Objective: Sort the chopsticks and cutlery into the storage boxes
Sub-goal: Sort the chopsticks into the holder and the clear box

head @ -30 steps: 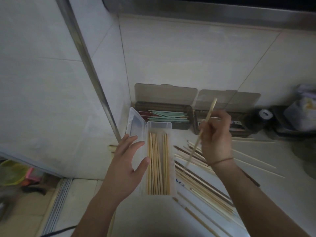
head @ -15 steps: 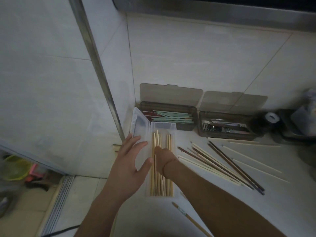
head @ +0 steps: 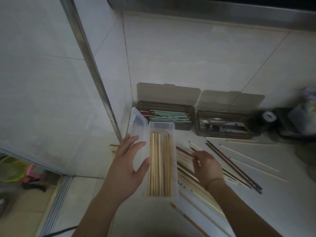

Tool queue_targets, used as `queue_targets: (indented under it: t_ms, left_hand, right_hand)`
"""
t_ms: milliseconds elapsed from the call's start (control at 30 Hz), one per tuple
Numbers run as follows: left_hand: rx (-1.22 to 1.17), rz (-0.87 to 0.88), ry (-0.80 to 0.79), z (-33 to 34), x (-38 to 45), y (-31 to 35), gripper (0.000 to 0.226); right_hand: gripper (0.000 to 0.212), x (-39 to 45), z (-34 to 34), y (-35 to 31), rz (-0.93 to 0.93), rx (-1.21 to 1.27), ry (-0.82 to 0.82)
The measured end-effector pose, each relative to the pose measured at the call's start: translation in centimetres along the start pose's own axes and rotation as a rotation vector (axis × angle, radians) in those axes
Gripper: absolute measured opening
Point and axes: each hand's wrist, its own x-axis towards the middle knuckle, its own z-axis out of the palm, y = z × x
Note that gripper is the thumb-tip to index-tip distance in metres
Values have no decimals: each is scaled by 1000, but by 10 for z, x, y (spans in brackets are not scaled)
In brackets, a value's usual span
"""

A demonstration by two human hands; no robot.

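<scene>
The left hand (head: 127,166) is lying spread flat, fingers open, against the left side of the clear plastic storage box (head: 161,130), gripping nothing. Pale bamboo chopsticks (head: 159,165) are lying lengthwise inside that box. The right hand (head: 207,166) is resting loosely curled on the scattered pile of light and dark wooden chopsticks (head: 234,165) on the white table (head: 282,199); whether it is pinching one, I cannot tell.

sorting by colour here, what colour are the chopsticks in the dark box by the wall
Mostly pale green chopsticks, with a few reddish ones at the left end, seen in the head view.
</scene>
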Motion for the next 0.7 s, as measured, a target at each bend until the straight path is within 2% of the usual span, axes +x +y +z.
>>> queue_targets:
  t_ms: [67, 133, 333, 467, 700]
  left_hand:
    - [-2, 2, -2, 1, 0, 1, 57]
    - [3, -3, -5, 1, 0, 2, 58]
    - [13, -16, -10, 0, 0, 5, 57]
    - [3, -15, -6, 0, 0, 7, 56]
    - [-3, -17, -3, 0, 0, 7, 56]
  right_hand:
    - [21, -7, 6, 32, 107, -170, -171]
    - [25, -15, 11, 50, 145, -259, -239]
    - [25, -32, 16, 57, 129, -369, -203]
    - [22, -36, 12, 56, 138, -364, -240]
    - [30, -27, 3, 45, 111, -458, -342]
